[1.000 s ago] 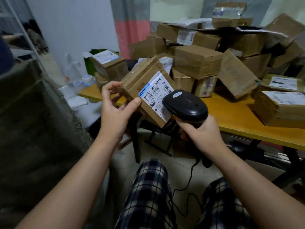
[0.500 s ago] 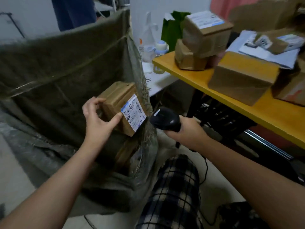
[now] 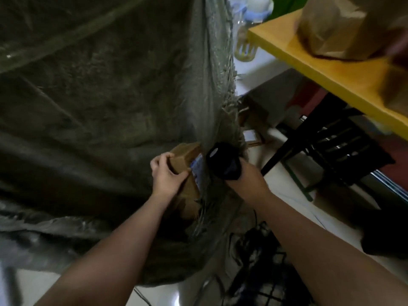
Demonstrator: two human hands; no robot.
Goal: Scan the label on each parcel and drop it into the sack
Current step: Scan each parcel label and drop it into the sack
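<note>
My left hand [image 3: 166, 174] grips a brown cardboard parcel [image 3: 184, 154] and holds it inside the mouth of the big olive-green sack [image 3: 99, 102], just behind the sack's frayed right edge. A strip of the parcel's white and blue label [image 3: 195, 167] shows beside that edge. My right hand [image 3: 244, 177] holds the black barcode scanner [image 3: 223, 161] just outside the sack, right of the parcel. More brown cardboard lies lower in the sack under the parcel.
The yellow table [image 3: 326, 67] runs across the upper right with a brown parcel [image 3: 344, 27] on it. Black table legs [image 3: 287, 149] and a rack stand beneath. A bottle [image 3: 245, 47] stands by the sack. The scanner cable and my checked trousers [image 3: 262, 277] are at the bottom.
My view has swung left and down from the table to the sack. My left hand has carried the parcel down into the sack's mouth, and the scanner hand has followed beside it.
</note>
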